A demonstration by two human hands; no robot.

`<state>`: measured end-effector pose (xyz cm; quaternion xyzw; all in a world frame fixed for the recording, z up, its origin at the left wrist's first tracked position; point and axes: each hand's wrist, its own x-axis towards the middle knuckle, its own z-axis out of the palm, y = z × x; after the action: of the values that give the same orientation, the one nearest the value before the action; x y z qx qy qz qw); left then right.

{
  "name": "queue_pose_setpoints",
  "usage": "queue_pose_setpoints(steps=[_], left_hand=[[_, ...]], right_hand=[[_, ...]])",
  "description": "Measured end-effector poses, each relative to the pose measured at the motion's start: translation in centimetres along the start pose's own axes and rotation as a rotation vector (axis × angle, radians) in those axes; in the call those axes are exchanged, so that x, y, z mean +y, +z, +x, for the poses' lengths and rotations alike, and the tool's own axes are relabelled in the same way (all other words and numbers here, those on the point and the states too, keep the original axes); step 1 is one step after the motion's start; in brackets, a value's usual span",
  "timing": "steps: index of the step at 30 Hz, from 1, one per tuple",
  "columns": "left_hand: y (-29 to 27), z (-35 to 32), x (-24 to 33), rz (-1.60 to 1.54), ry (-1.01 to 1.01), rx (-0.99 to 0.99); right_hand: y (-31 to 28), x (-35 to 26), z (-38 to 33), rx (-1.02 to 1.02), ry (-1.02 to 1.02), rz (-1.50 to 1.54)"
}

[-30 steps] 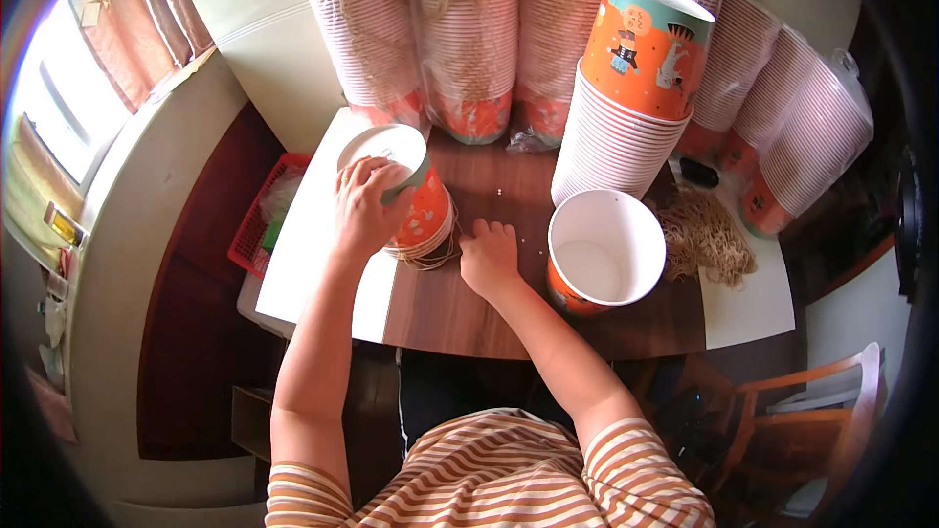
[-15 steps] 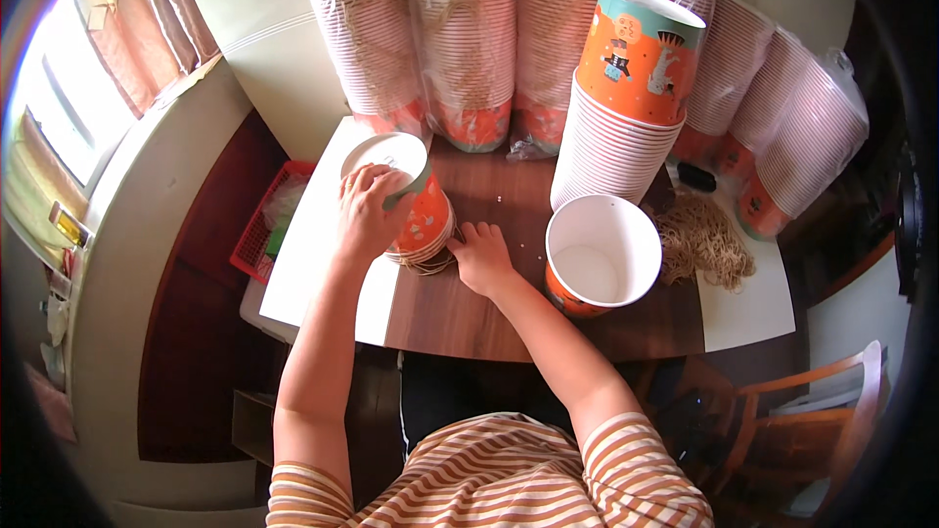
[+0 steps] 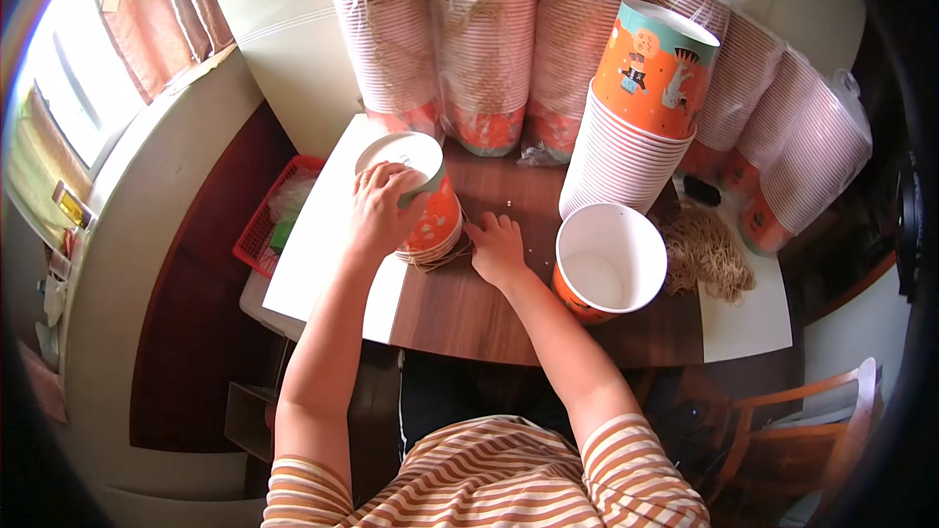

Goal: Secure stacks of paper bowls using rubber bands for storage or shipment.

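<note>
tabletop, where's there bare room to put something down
Bare: the brown tabletop between left forearm and right forearm; the middle between the upturned tubs and tall stack, bar a few white specks; the white strip left of the tubs and left forearm. Crowded: the back, with bagged stacks; the right, with the tall stack, open tub and twine bundle.

Top: shirt (image 3: 499, 479) in knit-like fabric, brown and cream stripes throughout, gathered in soft folds at the front. Sleeves (image 3: 646, 474): short, loose, matching stripes. Legwear (image 3: 465, 393): black or very dark, thin pale line along its left side. Forearms (image 3: 323, 362): bare.
</note>
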<state>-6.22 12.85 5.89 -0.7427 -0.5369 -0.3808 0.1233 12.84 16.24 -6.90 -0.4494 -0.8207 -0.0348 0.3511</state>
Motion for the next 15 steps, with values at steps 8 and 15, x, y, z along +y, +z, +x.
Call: queue_pose_setpoints(steps=[8,15], left_hand=[[0.0,-0.1,0.1,0.005,0.009,0.016],[0.0,-0.1,0.0,0.003,0.003,0.023]], right_hand=[[-0.7,0.6,1.2,-0.172,-0.042,-0.192],[-0.4,0.3,-0.3,-0.071,0.092,-0.134]])
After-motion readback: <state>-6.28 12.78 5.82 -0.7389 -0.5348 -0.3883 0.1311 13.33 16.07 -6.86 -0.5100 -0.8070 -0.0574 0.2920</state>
